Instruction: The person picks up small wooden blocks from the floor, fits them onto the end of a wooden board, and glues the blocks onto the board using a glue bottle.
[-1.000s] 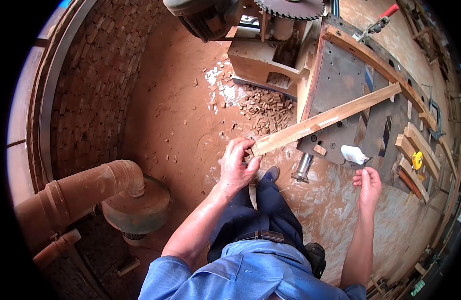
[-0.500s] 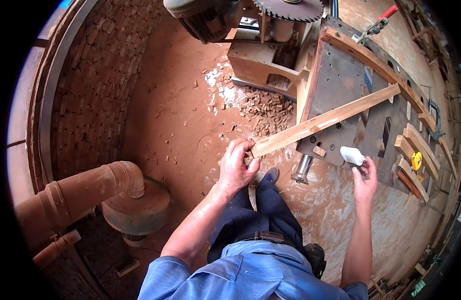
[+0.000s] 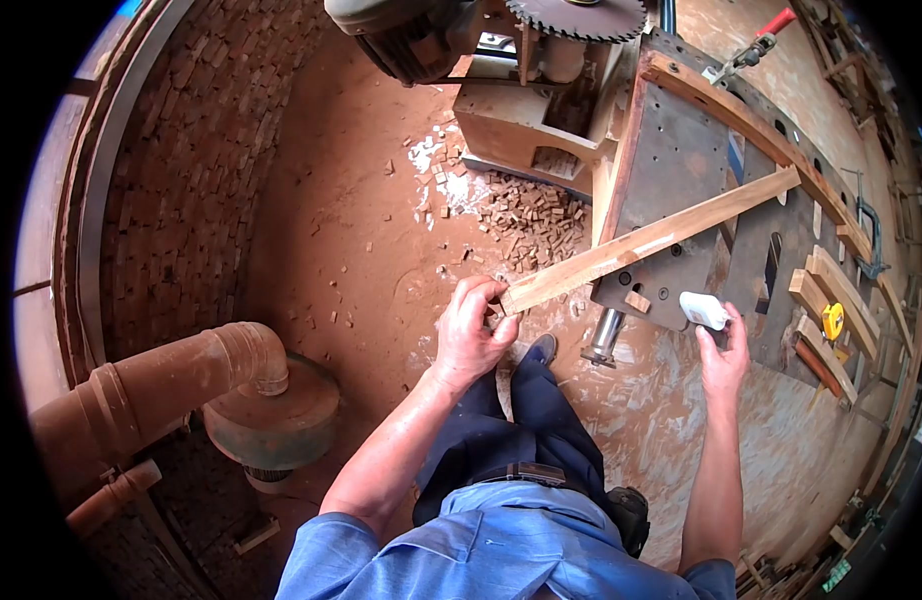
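My left hand (image 3: 473,330) is closed around the near end of a long wooden strip (image 3: 651,240). The strip slants up and right across the dark metal machine table (image 3: 681,150), and its far end meets a curved wooden fence (image 3: 751,122). At the table's near edge, my right hand (image 3: 723,358) grips a small white plastic bottle (image 3: 703,310) between thumb and fingers. The bottle's right end is partly hidden by the fingers. A small wood offcut (image 3: 637,301) lies on the table, left of the bottle.
A toothed circular saw blade (image 3: 581,15) and a motor (image 3: 406,35) are at the top. Wood offcuts (image 3: 531,215) are heaped on the floor. Wooden pieces and a yellow tape measure (image 3: 832,321) lie at right; a clamp (image 3: 751,50) holds the fence. A large duct (image 3: 181,375) stands left.
My right hand has shifted slightly left with the white bottle nearly in place. My left hand and the wooden strip look almost unchanged.
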{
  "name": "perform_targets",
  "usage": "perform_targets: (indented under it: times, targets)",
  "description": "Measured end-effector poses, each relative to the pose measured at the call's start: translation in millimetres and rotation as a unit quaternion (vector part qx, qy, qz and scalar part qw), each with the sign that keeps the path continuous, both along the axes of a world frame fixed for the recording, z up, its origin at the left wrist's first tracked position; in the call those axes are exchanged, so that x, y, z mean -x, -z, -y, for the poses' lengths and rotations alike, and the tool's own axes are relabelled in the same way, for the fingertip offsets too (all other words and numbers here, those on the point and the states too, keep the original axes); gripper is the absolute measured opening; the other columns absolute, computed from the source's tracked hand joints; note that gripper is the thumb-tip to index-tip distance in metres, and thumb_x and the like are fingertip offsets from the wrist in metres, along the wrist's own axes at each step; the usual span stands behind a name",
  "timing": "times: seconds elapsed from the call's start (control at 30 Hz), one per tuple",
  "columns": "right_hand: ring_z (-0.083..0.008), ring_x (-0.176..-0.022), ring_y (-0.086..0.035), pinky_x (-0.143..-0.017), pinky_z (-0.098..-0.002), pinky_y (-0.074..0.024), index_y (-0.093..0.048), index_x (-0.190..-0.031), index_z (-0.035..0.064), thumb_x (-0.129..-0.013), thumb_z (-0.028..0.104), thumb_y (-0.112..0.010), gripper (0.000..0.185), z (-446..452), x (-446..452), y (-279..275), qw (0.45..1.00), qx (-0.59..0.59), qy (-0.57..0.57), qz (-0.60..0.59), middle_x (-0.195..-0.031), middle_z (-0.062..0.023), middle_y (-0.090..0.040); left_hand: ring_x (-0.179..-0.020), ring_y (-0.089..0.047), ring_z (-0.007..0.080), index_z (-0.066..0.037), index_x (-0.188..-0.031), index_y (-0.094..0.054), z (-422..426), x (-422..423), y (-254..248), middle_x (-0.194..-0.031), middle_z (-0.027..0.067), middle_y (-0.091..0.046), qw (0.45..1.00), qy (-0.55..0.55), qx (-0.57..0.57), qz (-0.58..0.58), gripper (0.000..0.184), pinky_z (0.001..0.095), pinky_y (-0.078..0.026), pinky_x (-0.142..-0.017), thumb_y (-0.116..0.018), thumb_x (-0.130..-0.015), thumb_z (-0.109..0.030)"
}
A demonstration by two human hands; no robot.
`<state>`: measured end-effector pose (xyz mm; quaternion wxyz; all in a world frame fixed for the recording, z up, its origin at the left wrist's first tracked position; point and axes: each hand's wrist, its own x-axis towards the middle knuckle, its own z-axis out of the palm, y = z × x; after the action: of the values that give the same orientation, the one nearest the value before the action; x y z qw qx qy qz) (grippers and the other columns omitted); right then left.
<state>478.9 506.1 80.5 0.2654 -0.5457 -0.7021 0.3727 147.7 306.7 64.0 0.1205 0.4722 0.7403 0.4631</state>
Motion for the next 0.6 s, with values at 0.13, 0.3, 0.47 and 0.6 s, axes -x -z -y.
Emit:
perform_targets:
  times: [0.13, 0.3, 0.47, 0.6]
  targets:
    - [-0.0236, -0.120, -0.059, -0.105, -0.0359, -0.0453, -0.053, -0.137, -0.0001, -0.084, -0.001, -0.074, 0.057, -4, 0, 9, 0.999, 0.000, -0.008, -0.031, -0.132, -0.0128, -0.061, -0.079, -0.062, 0.0199, -0.003, -0.112, -0.058, 0, 0, -4, -0.108, 0.0129, -0.058, 1.000, -0.002, 0.013, 0.018, 0.041, 0.0293, -0.055, -0.068, -0.074, -0.073, 0.001]
    - [-0.0236, -0.122, -0.058, -0.106, -0.0356, -0.0452, -0.053, -0.136, -0.0007, -0.084, -0.003, -0.073, 0.055, -7, 6, 11, 0.999, 0.001, -0.013, -0.041, -0.133, -0.0134, -0.058, -0.082, -0.067, 0.0219, -0.007, -0.111, -0.061, 0, -2, -7, -0.108, 0.0101, -0.061, 0.998, -0.019, 0.038, 0.054, 0.038, 0.0332, -0.057, -0.070, -0.074, -0.075, -0.010]
    - [-0.0227, -0.120, -0.058, -0.104, -0.0346, -0.0457, -0.057, -0.132, -0.0007, -0.085, -0.002, -0.073, 0.050, -11, 6, 17, 0.999, -0.008, -0.007, -0.030, -0.130, -0.0117, -0.056, -0.080, -0.064, 0.0198, -0.003, -0.110, -0.059, -1, -1, -7, -0.107, 0.0112, -0.060, 0.999, -0.010, 0.030, 0.039, 0.039, 0.0302, -0.055, -0.070, -0.073, -0.074, -0.002]
    - [-0.0223, -0.118, -0.058, -0.103, -0.0340, -0.0461, -0.060, -0.128, -0.0002, -0.084, -0.001, -0.075, 0.046, -10, 8, 20, 0.999, -0.028, -0.012, -0.029, -0.127, -0.0112, -0.056, -0.082, -0.067, 0.0239, -0.006, -0.110, -0.061, -1, 1, -10, -0.107, 0.0105, -0.061, 0.998, -0.010, 0.037, 0.044, 0.039, 0.0347, -0.057, -0.069, -0.074, -0.074, -0.009]
